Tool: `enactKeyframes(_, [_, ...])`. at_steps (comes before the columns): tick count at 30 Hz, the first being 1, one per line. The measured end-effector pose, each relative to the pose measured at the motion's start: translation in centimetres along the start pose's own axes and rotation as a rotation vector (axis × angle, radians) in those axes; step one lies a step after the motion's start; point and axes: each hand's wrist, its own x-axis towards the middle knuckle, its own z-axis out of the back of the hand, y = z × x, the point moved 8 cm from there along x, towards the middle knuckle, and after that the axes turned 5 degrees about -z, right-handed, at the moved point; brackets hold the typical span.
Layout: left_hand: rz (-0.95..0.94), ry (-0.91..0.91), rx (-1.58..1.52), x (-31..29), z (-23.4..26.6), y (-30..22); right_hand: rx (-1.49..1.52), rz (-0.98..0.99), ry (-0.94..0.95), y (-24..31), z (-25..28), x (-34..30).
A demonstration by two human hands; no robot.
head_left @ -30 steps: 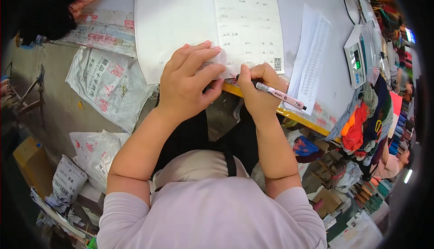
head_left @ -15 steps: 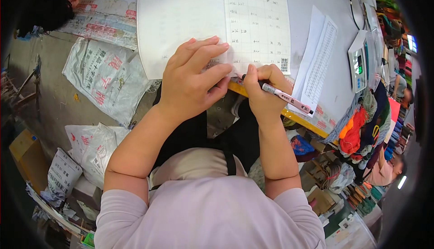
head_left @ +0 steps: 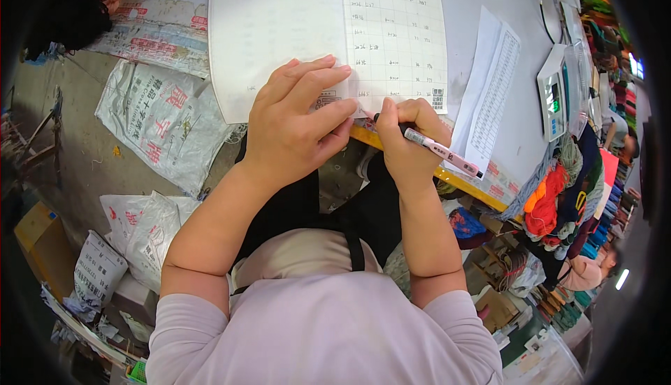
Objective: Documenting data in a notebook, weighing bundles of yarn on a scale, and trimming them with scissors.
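An open notebook (head_left: 276, 25) lies on the table, its right page ruled and filled with rows of handwriting. My left hand (head_left: 299, 116) rests on the lower part of the notebook near the fold, fingers stretched out and a little apart. Between the thumb and fingers of my right hand (head_left: 412, 137) is a pen (head_left: 444, 153) with a pink and white barrel. Its dark front end points left, toward the bottom edge of the right page and the fingertips of my left hand. The pen's very tip is hard to make out.
Right of the notebook lie printed sheets (head_left: 493, 98) and a scale (head_left: 554, 95) with a lit green display. Orange and red yarn bundles (head_left: 545, 203) hang at the table's right corner. White woven sacks (head_left: 164, 123) lie on the floor at left. A co-worker (head_left: 590, 269) is at far right.
The notebook appears shifted very slightly left in the picture. Both my hands and the pen stay almost where they were. The co-worker at far right has moved a little.
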Motion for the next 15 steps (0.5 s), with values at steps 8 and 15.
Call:
enactKeyframes(8, [-0.007, -0.003, -0.003, 0.13, 0.01, -0.09, 0.056, -0.039, 0.001, -0.29, 0.0, -0.04])
enactKeyframes(15, [-0.008, -0.007, -0.001, 0.15, 0.02, -0.11, 0.027, -0.022, -0.002, 0.02, 0.09, 0.04])
